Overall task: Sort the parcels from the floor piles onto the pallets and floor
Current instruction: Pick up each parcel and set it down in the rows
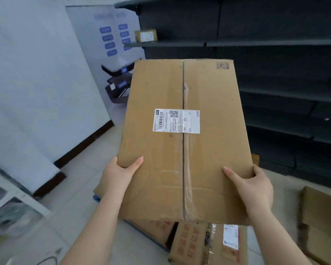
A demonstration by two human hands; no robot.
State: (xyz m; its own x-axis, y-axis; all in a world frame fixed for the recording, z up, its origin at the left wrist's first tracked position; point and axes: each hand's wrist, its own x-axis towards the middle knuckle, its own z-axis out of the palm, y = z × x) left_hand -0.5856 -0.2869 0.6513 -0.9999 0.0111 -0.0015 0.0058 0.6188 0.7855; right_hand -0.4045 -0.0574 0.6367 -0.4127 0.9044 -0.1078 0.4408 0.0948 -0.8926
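Note:
A large brown cardboard parcel (pixel 183 150) with a white shipping label fills the middle of the view, held up in the air. My left hand (pixel 120 173) grips its left edge, thumb on top. My right hand (pixel 252 184) grips the right edge, thumb lying across the top face. Below the held parcel lie other cardboard parcels with red print (pixel 204 243) on the floor. Another brown parcel (pixel 321 222) lies at the right edge.
Dark metal shelving (pixel 275 43) stands ahead and to the right, with a small parcel (pixel 146 35) on one shelf. A white wall (pixel 36 83) with a dark skirting runs along the left. Black stacked trays (pixel 118 83) stand by the back wall.

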